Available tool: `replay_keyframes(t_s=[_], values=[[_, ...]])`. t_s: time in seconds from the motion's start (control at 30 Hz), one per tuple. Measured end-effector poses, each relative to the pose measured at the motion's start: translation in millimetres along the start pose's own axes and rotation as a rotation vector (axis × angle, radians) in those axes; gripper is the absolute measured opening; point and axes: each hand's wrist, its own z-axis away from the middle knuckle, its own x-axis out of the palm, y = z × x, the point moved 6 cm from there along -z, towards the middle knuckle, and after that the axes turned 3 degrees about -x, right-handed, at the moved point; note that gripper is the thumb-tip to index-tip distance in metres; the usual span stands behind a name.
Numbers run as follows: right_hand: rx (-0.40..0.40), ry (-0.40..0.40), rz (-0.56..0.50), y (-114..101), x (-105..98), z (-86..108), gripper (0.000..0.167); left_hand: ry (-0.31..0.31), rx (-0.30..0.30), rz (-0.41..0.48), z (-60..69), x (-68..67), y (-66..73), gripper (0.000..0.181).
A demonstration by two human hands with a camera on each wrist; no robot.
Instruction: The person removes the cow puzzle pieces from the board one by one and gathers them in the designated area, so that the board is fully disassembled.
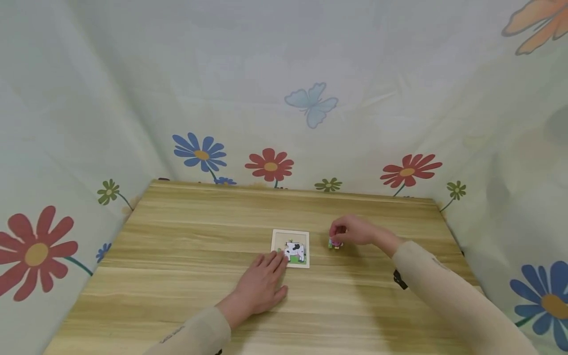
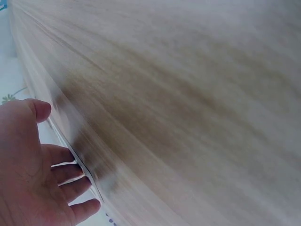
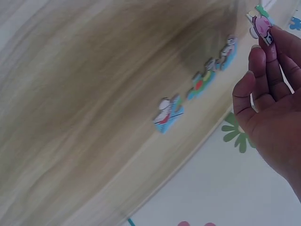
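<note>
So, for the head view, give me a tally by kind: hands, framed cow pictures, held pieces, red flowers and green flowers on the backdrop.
Hands: 2 (left hand, right hand)
Framed cow picture: 1
Held piece: 1
Red flowers: 3
Green flowers: 3
Total: 10

Tabletop (image 1: 199,212) of streaky yellow-brown wood grain. Light-framed cow-picture tray (image 1: 307,249) near the middle; to its right, three small printed pieces (image 3: 199,85) in a row.

Left hand (image 1: 261,284) touching puzzle (image 1: 293,248), right (image 1: 355,230) — pinching piece (image 1: 336,244)
</note>
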Motion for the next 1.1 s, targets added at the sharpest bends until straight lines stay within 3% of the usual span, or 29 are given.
replay_keyframes(t_s=[0.3,0.93,1.1], values=[[-0.019,0.018,-0.036,18,14,5.7,0.006,0.011,0.002,-0.025,-1.2,1.8,-0.8,0.072],[-0.113,0.130,0.153,18,21,2.3,0.007,0.036,0.010,-0.029,-0.1,1.7,-1.5,0.071],[-0.088,0.168,0.150,20,19,6.4,0.007,0.029,0.011,-0.030,-0.4,1.0,-1.2,0.072]])
